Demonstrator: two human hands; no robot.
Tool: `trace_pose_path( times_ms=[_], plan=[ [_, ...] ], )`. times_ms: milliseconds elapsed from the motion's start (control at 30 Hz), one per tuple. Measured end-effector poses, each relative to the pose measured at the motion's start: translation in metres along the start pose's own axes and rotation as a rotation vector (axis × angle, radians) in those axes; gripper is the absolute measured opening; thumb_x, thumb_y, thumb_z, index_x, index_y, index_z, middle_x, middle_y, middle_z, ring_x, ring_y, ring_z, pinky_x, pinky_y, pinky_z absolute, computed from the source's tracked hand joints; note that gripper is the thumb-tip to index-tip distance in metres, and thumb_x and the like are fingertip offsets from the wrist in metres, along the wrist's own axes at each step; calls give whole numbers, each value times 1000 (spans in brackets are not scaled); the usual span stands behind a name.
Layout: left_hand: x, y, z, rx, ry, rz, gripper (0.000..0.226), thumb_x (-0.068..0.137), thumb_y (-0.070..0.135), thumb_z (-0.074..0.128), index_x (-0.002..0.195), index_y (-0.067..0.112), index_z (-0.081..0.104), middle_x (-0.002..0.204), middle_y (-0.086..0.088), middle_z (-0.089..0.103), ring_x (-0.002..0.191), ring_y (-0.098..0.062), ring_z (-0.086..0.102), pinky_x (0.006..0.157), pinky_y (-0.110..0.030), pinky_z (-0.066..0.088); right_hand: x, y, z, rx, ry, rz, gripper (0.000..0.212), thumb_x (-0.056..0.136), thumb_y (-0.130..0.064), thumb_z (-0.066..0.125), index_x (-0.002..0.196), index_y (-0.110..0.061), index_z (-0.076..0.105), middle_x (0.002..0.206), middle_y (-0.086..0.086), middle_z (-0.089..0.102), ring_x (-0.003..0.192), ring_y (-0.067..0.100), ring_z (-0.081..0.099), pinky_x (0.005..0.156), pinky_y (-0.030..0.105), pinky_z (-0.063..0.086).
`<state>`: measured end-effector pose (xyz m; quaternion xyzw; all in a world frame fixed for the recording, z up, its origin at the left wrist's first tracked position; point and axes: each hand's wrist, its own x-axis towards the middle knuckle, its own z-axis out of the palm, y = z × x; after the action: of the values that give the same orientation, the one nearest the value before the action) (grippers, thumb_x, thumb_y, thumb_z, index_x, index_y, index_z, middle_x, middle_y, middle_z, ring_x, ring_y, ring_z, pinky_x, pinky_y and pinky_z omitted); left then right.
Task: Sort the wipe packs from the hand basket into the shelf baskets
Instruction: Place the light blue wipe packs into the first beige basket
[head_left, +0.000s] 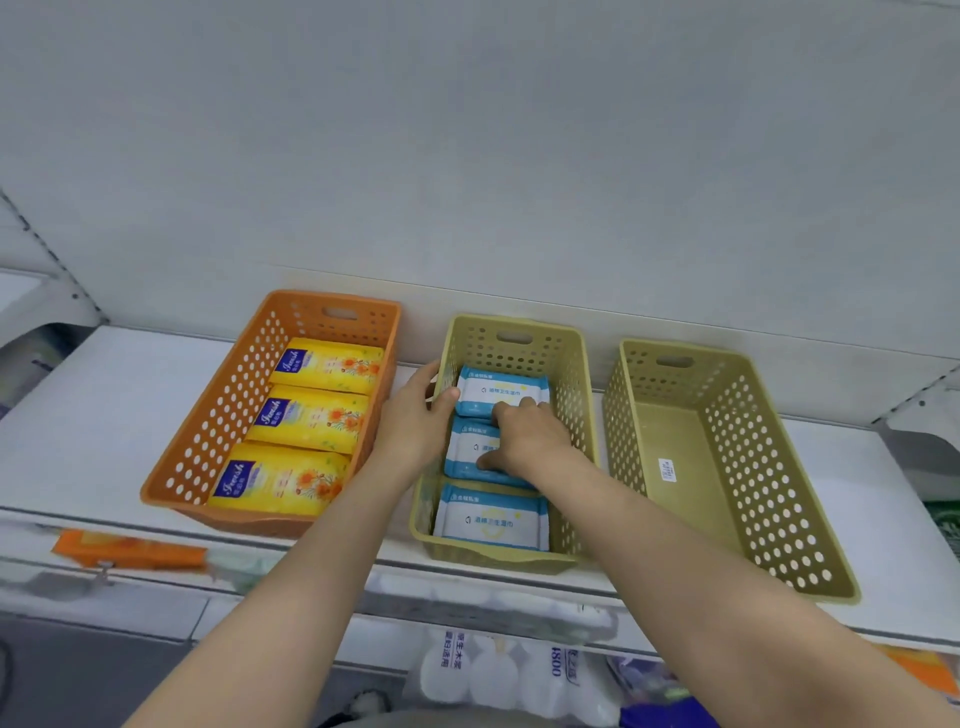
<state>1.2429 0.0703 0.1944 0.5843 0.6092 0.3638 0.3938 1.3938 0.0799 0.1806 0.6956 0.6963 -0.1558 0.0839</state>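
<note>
Three baskets stand in a row on the white shelf (104, 405). The orange basket (208, 405) on the left holds three yellow wipe packs (306, 421). In the middle olive basket (582, 395) lie three blue-and-white wipe packs, one at the back (498, 387), one in the middle (465, 449) and one at the front (493, 519). My right hand (524, 431) reaches into this basket and grips the middle pack, with fingers on its far edge and thumb on its near side. My left hand (413, 421) holds the basket's left wall, thumb over the rim. The hand basket is out of view.
The right olive basket (753, 467) holds only a small label sticker (666, 470) on its floor. An orange tag (130, 553) hangs on the shelf's front edge. White packaged goods (498, 670) sit on the shelf below.
</note>
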Motion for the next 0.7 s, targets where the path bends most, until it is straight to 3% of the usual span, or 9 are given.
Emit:
trace_pose_path(
  times_ms=[167, 267, 367, 500, 700],
  plan=[
    [-6, 18, -19, 173, 46, -1, 51, 96, 29, 58, 144, 15, 43, 136, -7, 58, 115, -19, 59, 88, -26, 42, 6, -6, -42, -2, 36, -78, 57, 82, -60, 65, 122, -20, 60, 123, 4, 63, 109, 25, 60, 77, 34, 47],
    [-13, 32, -54, 269, 83, 70, 52, 93, 25, 63, 142, 12, 46, 137, -9, 57, 122, -23, 57, 100, -32, 43, 4, -23, -84, 40, 133, -208, 49, 87, -50, 65, 125, -19, 60, 128, 8, 62, 114, 28, 58, 85, 35, 47],
    [-22, 39, -104, 433, 181, 167, 50, 91, 23, 65, 138, 11, 50, 136, -10, 57, 125, -27, 52, 102, -35, 40, -7, -49, -118, 28, 208, -296, 48, 89, -43, 64, 132, -22, 57, 134, 10, 56, 123, 28, 52, 94, 35, 43],
    [-48, 31, -187, 644, 379, 144, 50, 93, 31, 62, 139, 19, 49, 133, -11, 57, 126, -34, 45, 99, -42, 40, -39, -103, -142, 14, 363, -439, 49, 91, -45, 62, 134, -24, 54, 138, 7, 51, 130, 25, 43, 101, 39, 41],
    [-117, -21, -311, 704, 548, 229, 49, 92, 28, 63, 137, 15, 51, 133, -11, 57, 124, -34, 45, 105, -42, 35, -100, -225, -125, 124, 604, -655, 50, 90, -36, 65, 137, -24, 52, 145, 2, 47, 138, 21, 34, 106, 37, 38]
  ],
)
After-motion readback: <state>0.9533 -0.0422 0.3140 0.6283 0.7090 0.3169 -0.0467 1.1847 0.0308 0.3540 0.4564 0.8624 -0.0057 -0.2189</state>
